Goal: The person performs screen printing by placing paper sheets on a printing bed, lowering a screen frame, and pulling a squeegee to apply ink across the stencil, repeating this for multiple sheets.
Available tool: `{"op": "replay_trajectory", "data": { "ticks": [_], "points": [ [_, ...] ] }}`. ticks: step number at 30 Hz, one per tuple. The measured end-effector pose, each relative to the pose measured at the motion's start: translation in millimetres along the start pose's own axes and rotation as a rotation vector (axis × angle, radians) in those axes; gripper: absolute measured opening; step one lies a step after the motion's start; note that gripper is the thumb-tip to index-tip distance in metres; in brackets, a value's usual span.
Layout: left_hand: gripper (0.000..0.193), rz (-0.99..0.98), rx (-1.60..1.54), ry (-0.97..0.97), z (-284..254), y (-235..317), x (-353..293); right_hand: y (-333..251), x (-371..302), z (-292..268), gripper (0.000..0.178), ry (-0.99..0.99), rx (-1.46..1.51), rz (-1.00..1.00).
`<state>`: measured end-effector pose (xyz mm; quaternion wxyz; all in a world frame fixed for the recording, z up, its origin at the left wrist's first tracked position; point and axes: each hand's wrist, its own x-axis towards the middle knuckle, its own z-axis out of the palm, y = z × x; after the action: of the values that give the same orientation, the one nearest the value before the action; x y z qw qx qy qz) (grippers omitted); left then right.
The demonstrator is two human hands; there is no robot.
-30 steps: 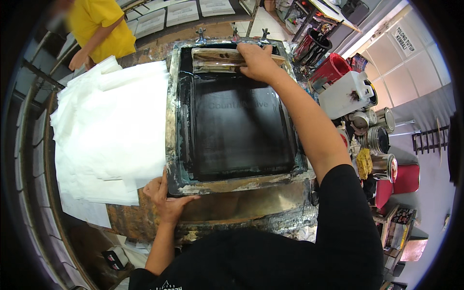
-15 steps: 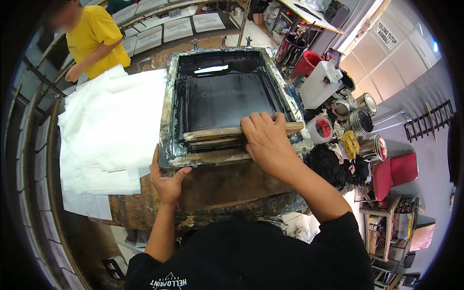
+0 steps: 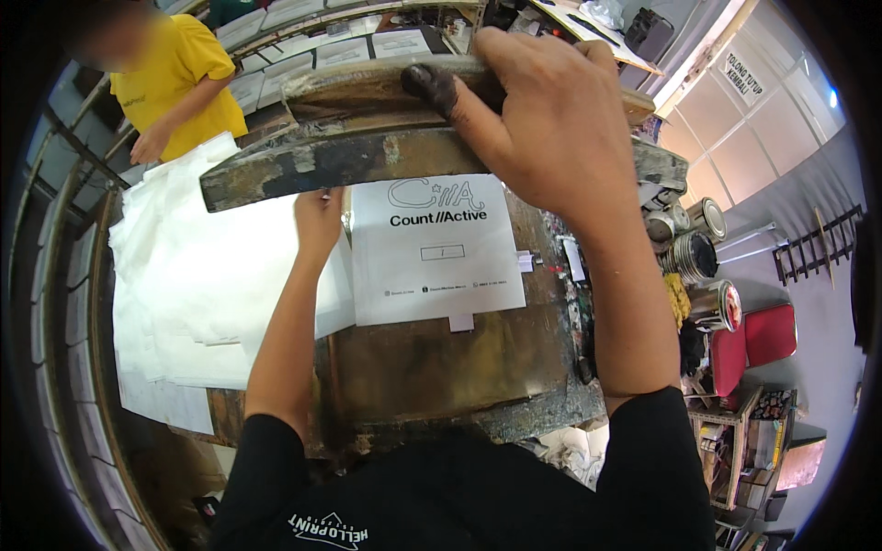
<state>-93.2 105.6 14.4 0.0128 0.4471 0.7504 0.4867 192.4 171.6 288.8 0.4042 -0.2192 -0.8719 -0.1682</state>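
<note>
My right hand is closed round a wooden squeegee, its thumb black with ink. Just below the squeegee is the near edge of the screen frame, tilted up off the table; my palm overlaps this edge. Under it lies a white printed sheet with black lettering and a small box outline. My left hand reaches beneath the raised frame at the sheet's left edge. Its fingers look pinched together, partly hidden by the frame, and what they hold cannot be made out. A stack of white sheets lies to the left.
Small white tabs sit at the sheet's edges on the stained table. Paint cans and a yellow rag stand or lie at the right. A person in a yellow shirt is at the far left, beside racks of sheets.
The screen frame's near edge has risen, uncovering the printed sheet. My right hand has gone up with the squeegee. My left hand has left the frame's corner and moved forward under it.
</note>
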Motion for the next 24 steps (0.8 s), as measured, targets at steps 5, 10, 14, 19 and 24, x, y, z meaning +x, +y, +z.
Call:
{"op": "replay_trajectory", "data": {
  "ticks": [5,10,14,19,24],
  "points": [
    [0.044,0.394,0.525,-0.096,83,-52,66,3,28,-11,0.050,-0.158,0.047,0.090],
    [0.042,0.434,0.338,0.030,93,-56,69,3,32,-21,0.055,-0.236,0.045,0.105],
    [0.017,0.214,-0.046,0.074,48,-47,59,6,34,-25,0.055,-0.273,0.067,0.103],
    [0.020,-0.157,-0.062,0.128,-88,-76,-2,2,45,-25,0.057,-0.219,0.055,0.118],
    [0.026,-0.391,-0.079,0.394,-200,-127,-113,2,49,-22,0.062,-0.362,0.126,0.247]
  ]
}}
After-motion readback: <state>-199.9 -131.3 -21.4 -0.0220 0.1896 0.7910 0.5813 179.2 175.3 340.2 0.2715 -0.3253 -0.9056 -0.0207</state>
